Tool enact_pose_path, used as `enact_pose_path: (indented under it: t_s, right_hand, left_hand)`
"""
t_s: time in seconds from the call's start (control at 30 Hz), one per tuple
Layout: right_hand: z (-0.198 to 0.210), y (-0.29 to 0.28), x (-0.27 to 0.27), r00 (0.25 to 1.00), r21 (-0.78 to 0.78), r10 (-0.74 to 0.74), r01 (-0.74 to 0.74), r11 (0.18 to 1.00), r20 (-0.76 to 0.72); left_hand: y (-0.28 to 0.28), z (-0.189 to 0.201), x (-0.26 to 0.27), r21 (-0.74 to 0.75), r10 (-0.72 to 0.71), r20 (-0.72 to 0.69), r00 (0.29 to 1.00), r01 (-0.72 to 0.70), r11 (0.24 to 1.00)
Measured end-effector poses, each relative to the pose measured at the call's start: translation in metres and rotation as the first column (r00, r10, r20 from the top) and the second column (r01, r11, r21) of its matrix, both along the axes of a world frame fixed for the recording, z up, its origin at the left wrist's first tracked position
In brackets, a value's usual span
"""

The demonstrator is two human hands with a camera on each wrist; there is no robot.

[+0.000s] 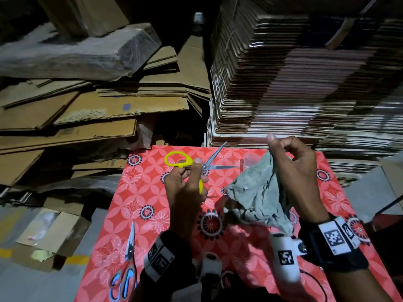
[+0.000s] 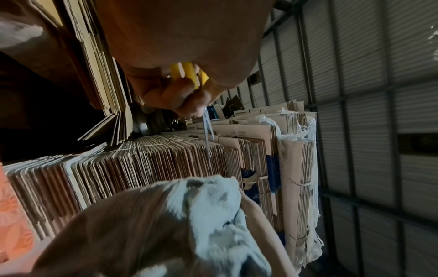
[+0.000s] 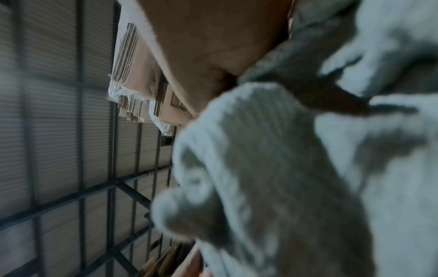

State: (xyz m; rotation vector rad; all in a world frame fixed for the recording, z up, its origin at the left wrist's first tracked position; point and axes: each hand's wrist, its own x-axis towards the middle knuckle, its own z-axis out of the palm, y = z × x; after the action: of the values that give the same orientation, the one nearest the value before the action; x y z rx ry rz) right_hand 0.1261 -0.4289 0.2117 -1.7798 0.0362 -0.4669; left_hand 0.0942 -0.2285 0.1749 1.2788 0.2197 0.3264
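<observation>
My left hand [image 1: 192, 184] grips yellow-handled scissors [image 1: 187, 163] above the red flowered table [image 1: 139, 192]; their two steel blades are spread apart, pointing right and up-right. In the left wrist view the yellow handles [image 2: 187, 73] show between the curled fingers, the blades reaching down towards the cloth. My right hand [image 1: 292, 171] holds up a crumpled grey cloth [image 1: 259, 195], which hangs to the left of the palm, just right of the blade tips. The cloth [image 3: 296, 168] fills the right wrist view, blurred.
A second pair of scissors with blue-grey handles [image 1: 127, 269] lies at the table's near left edge. A small clear cup [image 1: 248, 162] stands behind the cloth. Flattened cardboard [image 1: 87, 110] is piled at the left, bundled carton stacks [image 1: 305, 83] at the right.
</observation>
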Motion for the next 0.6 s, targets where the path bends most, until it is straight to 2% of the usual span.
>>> enact_pose_path:
  t_s: [0.13, 0.27, 0.33, 0.4, 0.47, 0.6]
  right_hand:
    - [0.010, 0.011, -0.011, 0.997, 0.069, 0.074, -0.073, 0.995, -0.007]
    - [0.023, 0.018, -0.021, 0.964, 0.213, 0.254, -0.232, 0.949, -0.081]
    - [0.026, 0.018, -0.022, 0.937, 0.236, 0.321, -0.284, 0.929, -0.135]
    - [0.028, 0.019, -0.021, 0.940, 0.226, 0.312, -0.277, 0.934, -0.141]
    - [0.030, 0.024, -0.019, 0.970, 0.168, 0.241, -0.230, 0.958, -0.043]
    - [0.027, 0.037, -0.014, 0.982, -0.075, 0.126, -0.117, 0.990, 0.142]
  left_hand:
    - [0.000, -0.003, 0.002, 0.076, 0.008, 0.030, 1.000, -0.010, 0.997]
    - [0.000, -0.003, 0.002, 0.069, 0.011, 0.038, 0.999, -0.014, 0.998]
    - [0.000, -0.003, 0.003, 0.060, 0.025, 0.044, 0.999, -0.028, 0.998]
    - [0.001, -0.003, 0.003, 0.104, 0.044, 0.060, 0.997, -0.050, 0.993]
    - [0.001, -0.005, 0.004, 0.151, 0.058, 0.081, 0.995, -0.070, 0.986]
    - [-0.001, -0.007, 0.005, 0.213, 0.069, 0.102, 0.992, -0.089, 0.973]
